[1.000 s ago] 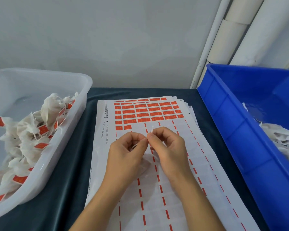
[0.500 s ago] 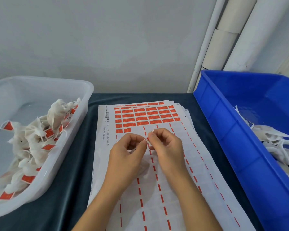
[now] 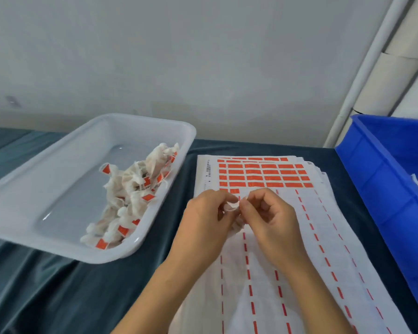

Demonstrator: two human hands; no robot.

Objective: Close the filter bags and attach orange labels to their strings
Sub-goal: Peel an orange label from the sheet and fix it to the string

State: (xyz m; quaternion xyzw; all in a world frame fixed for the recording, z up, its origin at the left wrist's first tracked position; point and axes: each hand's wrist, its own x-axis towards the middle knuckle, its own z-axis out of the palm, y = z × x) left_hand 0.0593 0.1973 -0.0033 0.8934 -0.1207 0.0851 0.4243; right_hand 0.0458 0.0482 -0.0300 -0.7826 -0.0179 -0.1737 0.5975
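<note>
Left hand (image 3: 204, 219): fingers curled, pinching a small white filter bag (image 3: 232, 206) at its top.
Right hand (image 3: 269, 216): fingertips pinching the same bag from the other side.
Filter bag: held between both hands, just above the label sheets (image 3: 263, 174).
Label sheets: stacked on dark cloth (image 3: 58, 292); orange labels remain in the far rows.
White tray (image 3: 58, 189): left, holding finished bags (image 3: 130, 196) with orange tags.
Blue bin (image 3: 384, 179): right edge.

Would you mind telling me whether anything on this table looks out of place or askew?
Nothing stands out. The label sheets are only loosely fanned at their right edge, and the finished bags lie in the white tray.
</note>
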